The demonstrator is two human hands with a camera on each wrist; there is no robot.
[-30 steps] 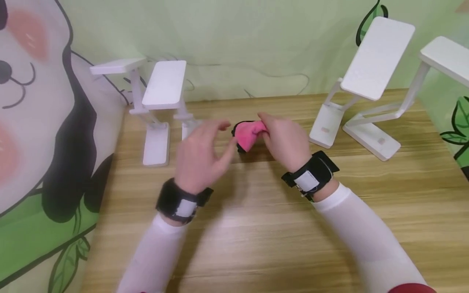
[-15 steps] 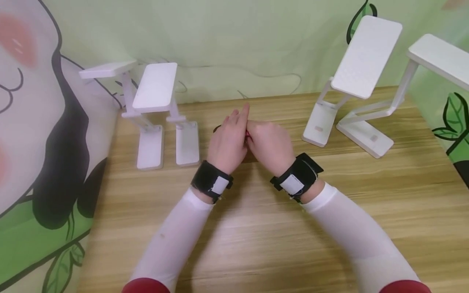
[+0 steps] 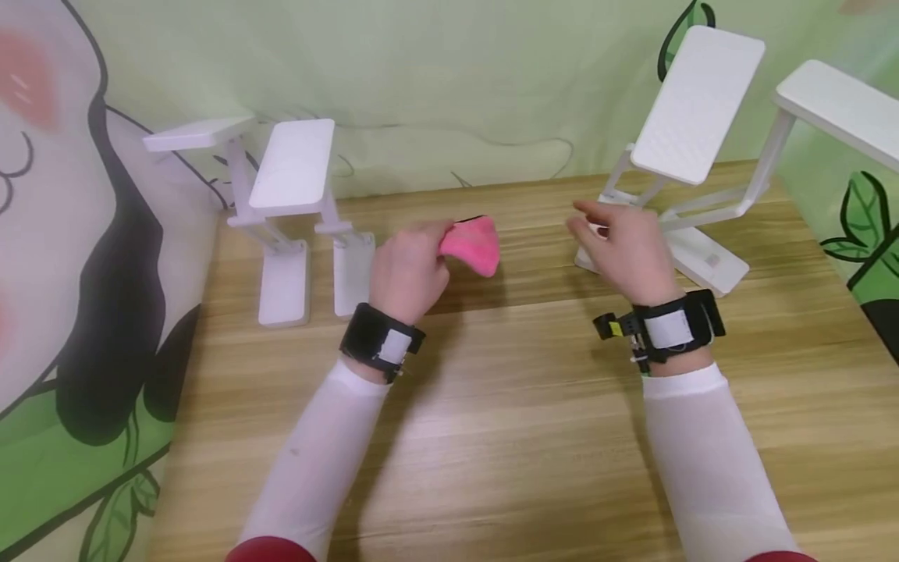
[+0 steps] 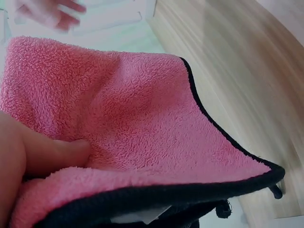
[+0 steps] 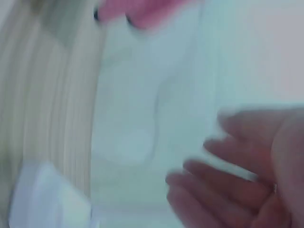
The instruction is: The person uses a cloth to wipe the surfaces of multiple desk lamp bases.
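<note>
So the left hand (image 3: 410, 269) has a fuzzy pink cloth (image 3: 477, 246) with black edging pinched at one end, thumb pressed into the pile, the rest sticking out over the wooden tabletop (image 3: 506, 437). The right hand (image 3: 628, 250) is well apart from it, fingers relaxed and slightly bent. A white folding stand (image 3: 698, 105) is right by it, can't tell if they touch. Label-wise: the black wrist straps (image 3: 361, 334) each carry a white patch (image 3: 669, 329), any print too small to read, plus a yellow bit (image 3: 616, 329) on the right one. Whitish scrap (image 4: 142, 216) under the cloth's edge: tag or not, can't tell.
</note>
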